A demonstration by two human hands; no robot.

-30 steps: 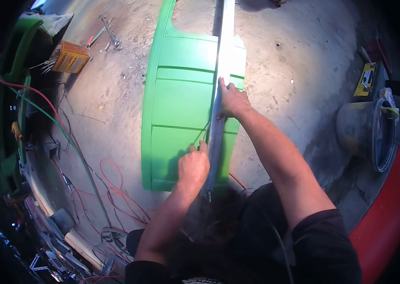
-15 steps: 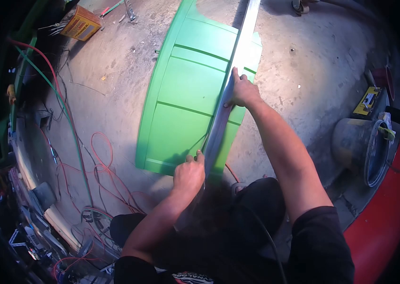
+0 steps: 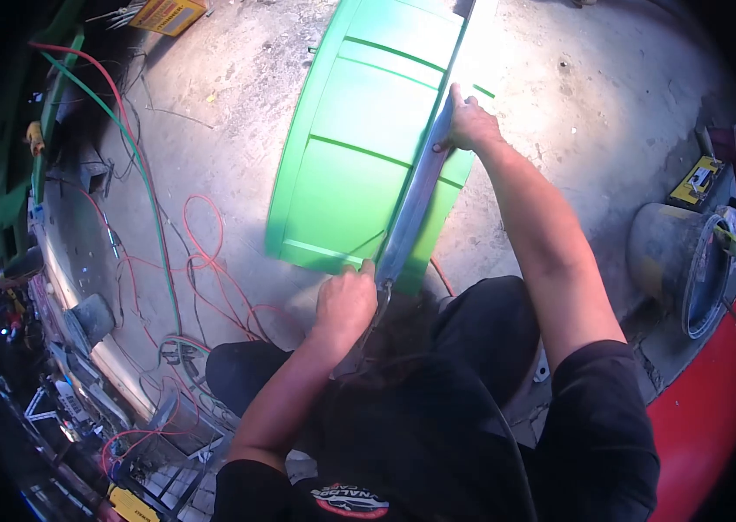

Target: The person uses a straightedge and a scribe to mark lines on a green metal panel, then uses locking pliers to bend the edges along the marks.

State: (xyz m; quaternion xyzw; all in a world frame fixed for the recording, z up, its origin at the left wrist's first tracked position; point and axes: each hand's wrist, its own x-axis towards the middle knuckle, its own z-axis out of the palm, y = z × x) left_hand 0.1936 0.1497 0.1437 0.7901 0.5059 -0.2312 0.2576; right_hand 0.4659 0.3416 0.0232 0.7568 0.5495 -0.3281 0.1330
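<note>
A green panel (image 3: pixel 350 174) with dark grooves lies on the concrete floor. A long metal bar (image 3: pixel 420 187) runs lengthwise over its right part, its far end washed out by bright light. My right hand (image 3: pixel 470 126) grips the bar along its middle, index finger stretched along it and thumb on the near side. At the panel's near edge, my left hand (image 3: pixel 346 303) is closed beside the bar's lower end, with its index finger pointing forward. A thin metal piece (image 3: pixel 385 291) shows next to it; what that hand holds is hidden.
Red and green hoses (image 3: pixel 154 235) tangle on the floor at left. A yellow can (image 3: pixel 168 13) stands at the upper left. On the right are a grey bucket (image 3: pixel 681 261), a yellow-labelled box (image 3: pixel 697 181) and a red surface (image 3: pixel 707 391).
The camera view has shifted, so the panel, bar and floor objects appear moved. Both hands remain at the bar, and the metal piece beside my left hand shows more clearly.
</note>
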